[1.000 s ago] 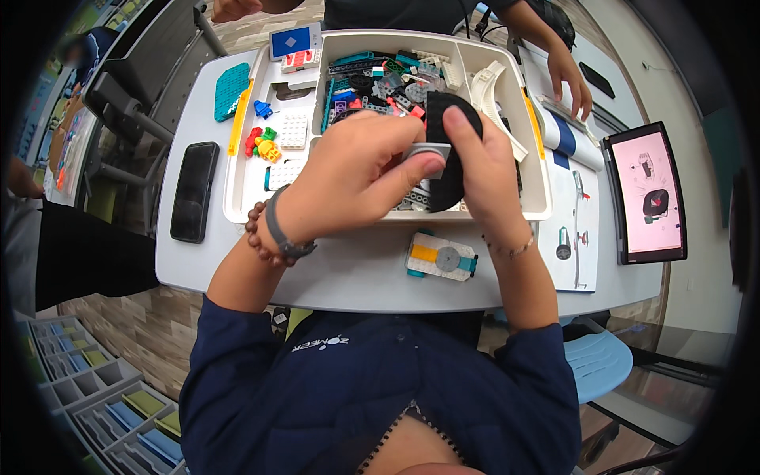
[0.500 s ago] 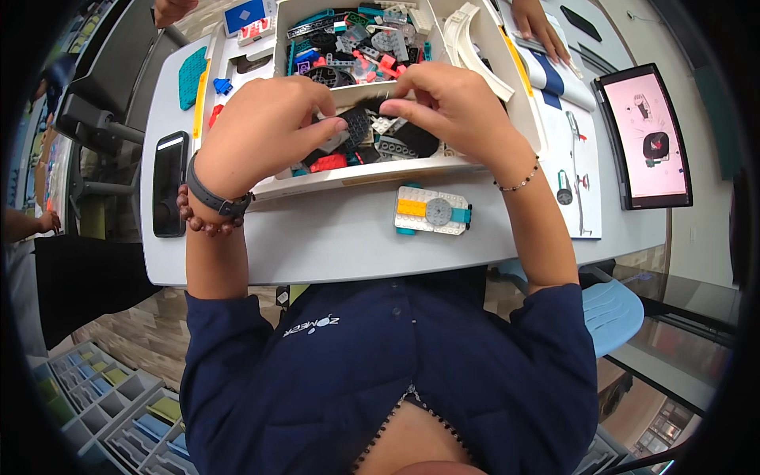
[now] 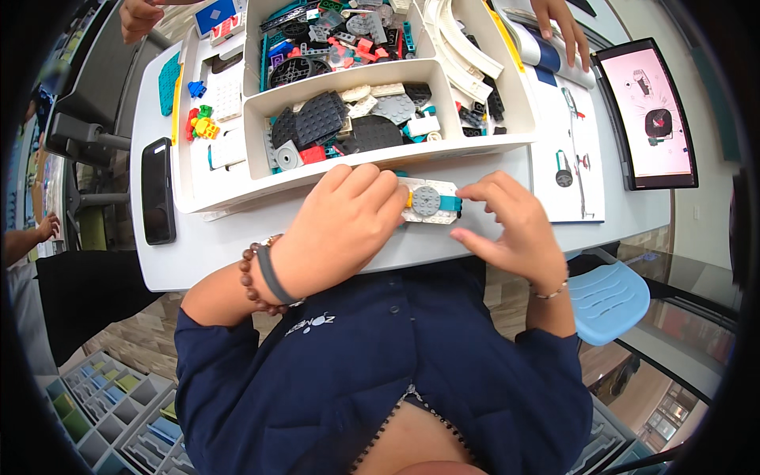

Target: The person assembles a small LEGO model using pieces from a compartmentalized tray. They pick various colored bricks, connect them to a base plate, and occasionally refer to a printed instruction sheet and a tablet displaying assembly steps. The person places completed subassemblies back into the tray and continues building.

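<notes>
A small brick assembly point(image 3: 431, 202), white with a grey round plate, a yellow part and a teal end, lies on the white table point(image 3: 237, 237) in front of the sorting tray. My left hand point(image 3: 336, 229) covers its left end, fingers curled over it. My right hand point(image 3: 511, 229) hovers at its right end with fingers spread, the forefinger tip almost at the teal end. Whether the left fingers clamp the assembly or only rest on it is hidden.
A white sorting tray point(image 3: 380, 154) with several compartments of dark, grey and coloured bricks stands just beyond my hands. A black phone point(image 3: 157, 190) lies at the left, an instruction sheet point(image 3: 570, 158) and a tablet point(image 3: 649, 115) at the right. Other people's hands point(image 3: 562, 28) reach in at the top.
Both hands have come out of the tray down to the table in front of it. They now sit at the two ends of the small assembly that lay untouched before.
</notes>
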A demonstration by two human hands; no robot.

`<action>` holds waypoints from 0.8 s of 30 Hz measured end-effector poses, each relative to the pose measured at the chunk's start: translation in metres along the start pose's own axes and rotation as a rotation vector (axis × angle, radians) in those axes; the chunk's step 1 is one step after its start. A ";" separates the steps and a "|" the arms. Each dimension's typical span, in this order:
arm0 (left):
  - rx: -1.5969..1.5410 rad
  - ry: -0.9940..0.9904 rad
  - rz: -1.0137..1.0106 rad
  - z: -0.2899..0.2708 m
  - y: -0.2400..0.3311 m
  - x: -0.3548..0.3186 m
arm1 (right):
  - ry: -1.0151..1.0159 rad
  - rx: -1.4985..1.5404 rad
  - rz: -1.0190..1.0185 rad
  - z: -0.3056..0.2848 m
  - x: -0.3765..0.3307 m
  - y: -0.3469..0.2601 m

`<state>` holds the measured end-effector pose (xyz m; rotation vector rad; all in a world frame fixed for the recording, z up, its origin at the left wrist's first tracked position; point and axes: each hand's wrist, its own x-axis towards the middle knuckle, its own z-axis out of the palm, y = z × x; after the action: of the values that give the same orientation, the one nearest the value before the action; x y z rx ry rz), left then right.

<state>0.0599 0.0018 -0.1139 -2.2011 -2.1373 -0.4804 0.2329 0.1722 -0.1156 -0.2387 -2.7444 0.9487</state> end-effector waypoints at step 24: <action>-0.270 0.345 0.108 -0.028 -0.004 0.002 | 0.389 0.264 -0.275 0.006 0.026 -0.024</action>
<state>0.0501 -0.0030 -0.0877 -2.1441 -1.8565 -1.1058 0.2045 0.1555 -0.1009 0.0034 -2.2037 1.0453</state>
